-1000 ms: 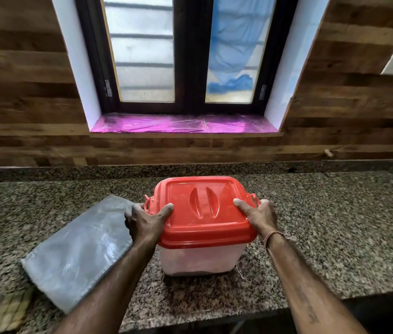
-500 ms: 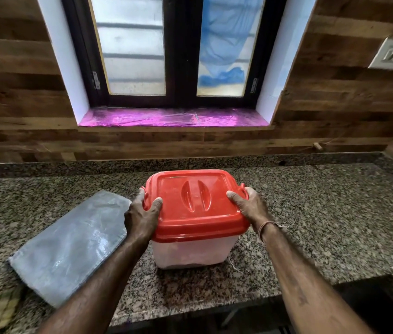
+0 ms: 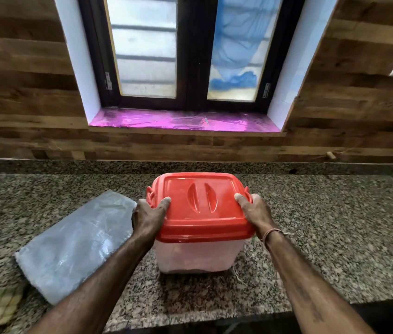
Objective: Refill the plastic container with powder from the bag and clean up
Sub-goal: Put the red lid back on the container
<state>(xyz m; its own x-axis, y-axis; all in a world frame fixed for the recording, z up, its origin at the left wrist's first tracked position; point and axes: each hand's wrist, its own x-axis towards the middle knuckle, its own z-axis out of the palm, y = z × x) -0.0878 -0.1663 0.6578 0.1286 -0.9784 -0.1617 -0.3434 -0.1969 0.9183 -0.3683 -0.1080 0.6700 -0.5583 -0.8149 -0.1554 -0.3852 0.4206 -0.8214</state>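
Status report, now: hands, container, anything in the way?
Left hand, right hand: both grip lid edges. Container closed, on counter. Bag flat at left, not in the way.

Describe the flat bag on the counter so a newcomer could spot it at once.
Below the window runs a speckled granite counter. Left of the red-lidded container on it, the bag lies flat and slanted. It alone is a grey, shiny, limp sheet; the container is boxy and upright.

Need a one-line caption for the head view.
Head view: left hand and right hand grip the red lid of a plastic container on a granite counter, flat grey bag beside it.
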